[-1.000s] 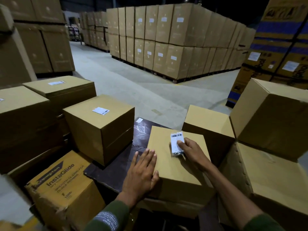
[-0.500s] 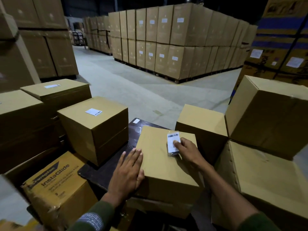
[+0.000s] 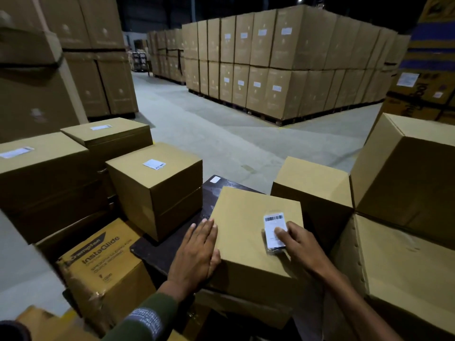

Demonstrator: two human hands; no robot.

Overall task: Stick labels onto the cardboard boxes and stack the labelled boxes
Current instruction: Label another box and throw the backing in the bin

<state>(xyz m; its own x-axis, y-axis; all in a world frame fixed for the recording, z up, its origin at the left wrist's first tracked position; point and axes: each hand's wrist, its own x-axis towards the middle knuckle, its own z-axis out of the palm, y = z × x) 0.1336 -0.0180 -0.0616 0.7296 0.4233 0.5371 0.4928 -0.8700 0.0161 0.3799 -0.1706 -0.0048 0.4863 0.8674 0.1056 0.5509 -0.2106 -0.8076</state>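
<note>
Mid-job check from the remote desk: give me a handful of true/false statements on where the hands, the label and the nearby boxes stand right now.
1. The right hand presses the barcode label onto the top of the box in front. True.
2. The left hand lifts a second label. False: it lies flat with straight fingers on that box's left edge and holds nothing.
3. The cube box on the left already has a white label on its top. True.
4. The InstaGlide carton is stacked on the box being labelled. False: it sits lower down, to the left.
5. The plain box behind shows a label on its top. False: none is visible.
</note>
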